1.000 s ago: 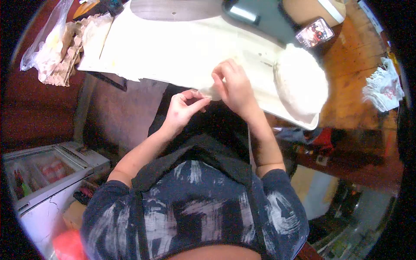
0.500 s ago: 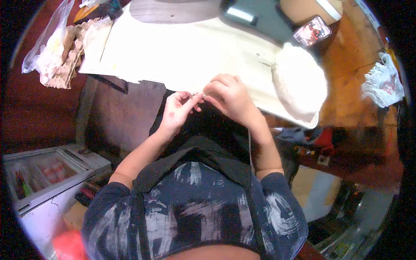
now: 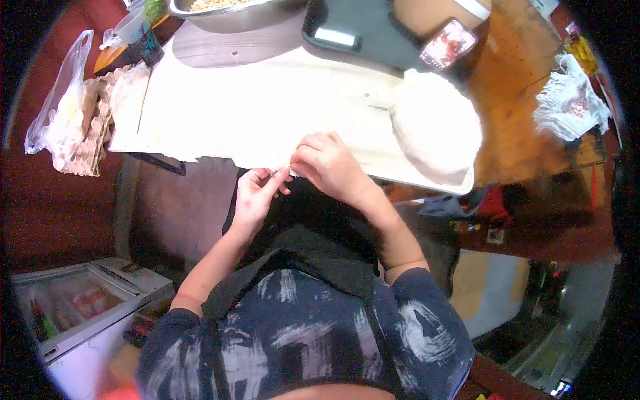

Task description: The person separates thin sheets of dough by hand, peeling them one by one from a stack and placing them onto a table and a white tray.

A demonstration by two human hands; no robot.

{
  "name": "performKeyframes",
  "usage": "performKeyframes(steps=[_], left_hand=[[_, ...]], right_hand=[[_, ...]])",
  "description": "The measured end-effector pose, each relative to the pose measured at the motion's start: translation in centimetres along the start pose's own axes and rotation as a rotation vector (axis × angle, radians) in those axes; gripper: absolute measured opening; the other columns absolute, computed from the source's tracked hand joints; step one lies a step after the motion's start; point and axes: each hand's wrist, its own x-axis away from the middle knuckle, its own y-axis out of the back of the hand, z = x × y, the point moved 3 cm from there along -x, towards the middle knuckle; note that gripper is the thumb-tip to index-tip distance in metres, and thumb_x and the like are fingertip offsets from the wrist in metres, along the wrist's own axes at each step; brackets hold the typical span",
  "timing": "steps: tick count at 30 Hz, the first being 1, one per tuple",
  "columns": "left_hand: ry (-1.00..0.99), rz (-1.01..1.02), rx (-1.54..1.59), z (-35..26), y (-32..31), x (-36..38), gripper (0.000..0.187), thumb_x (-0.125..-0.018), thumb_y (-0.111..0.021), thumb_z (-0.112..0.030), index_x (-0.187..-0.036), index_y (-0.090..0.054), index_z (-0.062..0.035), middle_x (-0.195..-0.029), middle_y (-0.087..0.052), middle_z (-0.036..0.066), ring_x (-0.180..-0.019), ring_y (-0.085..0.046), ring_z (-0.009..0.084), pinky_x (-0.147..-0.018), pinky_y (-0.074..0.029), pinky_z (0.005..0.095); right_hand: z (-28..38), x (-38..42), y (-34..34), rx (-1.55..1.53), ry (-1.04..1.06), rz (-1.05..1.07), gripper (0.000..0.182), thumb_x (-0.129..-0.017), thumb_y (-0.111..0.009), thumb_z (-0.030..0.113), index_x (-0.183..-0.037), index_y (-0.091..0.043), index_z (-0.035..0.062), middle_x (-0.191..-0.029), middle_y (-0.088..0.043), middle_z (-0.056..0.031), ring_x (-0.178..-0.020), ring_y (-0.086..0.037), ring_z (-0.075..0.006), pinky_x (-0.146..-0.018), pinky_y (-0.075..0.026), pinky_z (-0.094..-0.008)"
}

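Note:
My left hand (image 3: 255,195) and my right hand (image 3: 328,167) meet fingertip to fingertip just at the near edge of a floured white board (image 3: 233,100). Between the fingertips both pinch a small pale dough piece (image 3: 291,169). My curled right fingers hide nearly all of it. A large mound of white dough (image 3: 437,127) lies on the board's right end, a hand's width from my right hand.
Behind the board are a dark tray (image 3: 360,27), a phone (image 3: 448,43) and a metal pan of filling (image 3: 213,5). An egg carton (image 3: 90,133) and a plastic bag (image 3: 57,100) lie left, a white bag (image 3: 570,100) right. A chest freezer (image 3: 73,307) stands lower left.
My right hand has curled over the dough piece, which showed clearly a second ago. Both hands have drawn closer together. The view has tipped, sliding the table down and left in the picture.

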Motion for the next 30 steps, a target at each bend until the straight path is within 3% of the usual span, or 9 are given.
performKeyframes(steps=[10, 17, 19, 22, 30], left_hand=[[0.039, 0.02, -0.139, -0.5, 0.3, 0.3, 0.022, -0.088, -0.068, -0.015, -0.093, -0.069, 0.0059, -0.086, -0.07, 0.009, -0.07, -0.062, 0.0103, -0.066, -0.05, 0.0251], [0.0, -0.022, -0.124, 0.8, 0.7, 0.1, 0.027, -0.085, -0.071, -0.014, -0.099, -0.062, 0.007, -0.083, -0.066, 0.009, -0.071, -0.062, 0.0117, -0.065, -0.051, 0.0257], [-0.106, -0.191, -0.054, 0.2, 0.4, 0.5, 0.037, -0.083, -0.073, -0.012, -0.108, -0.051, 0.0052, -0.091, -0.063, 0.011, -0.073, -0.061, 0.0128, -0.064, -0.052, 0.0257], [-0.274, -0.241, -0.033, -1.5, -0.6, 0.8, 0.047, -0.084, -0.071, -0.008, -0.115, -0.038, 0.0015, -0.096, -0.059, 0.011, -0.073, -0.061, 0.0132, -0.059, -0.051, 0.0241], [-0.385, -0.305, -0.008, -1.5, 0.8, 0.3, 0.041, -0.087, -0.062, 0.001, -0.118, -0.034, -0.0011, -0.096, -0.056, 0.01, -0.065, -0.053, 0.0089, -0.051, -0.045, 0.0222]], right_hand=[[0.7, -0.7, -0.3, -0.017, -0.046, -0.094, 0.013, -0.08, -0.064, 0.004, -0.089, -0.055, 0.0059, -0.09, -0.057, -0.0109, -0.08, -0.056, -0.0306, -0.074, -0.043, -0.0389], [1.0, -1.2, -0.3, 0.029, -0.104, -0.19, 0.013, -0.08, -0.064, 0.003, -0.09, -0.056, 0.0051, -0.09, -0.057, -0.0119, -0.071, -0.056, -0.0283, -0.069, -0.044, -0.0391], [1.5, -1.1, -0.2, 0.002, -0.094, -0.183, 0.012, -0.081, -0.064, 0.003, -0.09, -0.056, 0.0051, -0.09, -0.057, -0.0116, -0.071, -0.056, -0.0279, -0.069, -0.044, -0.039], [2.1, -1.0, -0.4, -0.041, -0.075, -0.167, 0.013, -0.08, -0.065, 0.004, -0.09, -0.056, 0.0051, -0.09, -0.057, -0.0111, -0.072, -0.056, -0.0274, -0.07, -0.043, -0.0386], [2.8, -0.6, -1.2, -0.019, -0.03, -0.166, 0.018, -0.078, -0.067, 0.008, -0.092, -0.056, 0.005, -0.092, -0.057, -0.0099, -0.083, -0.056, -0.0282, -0.073, -0.041, -0.0378]])
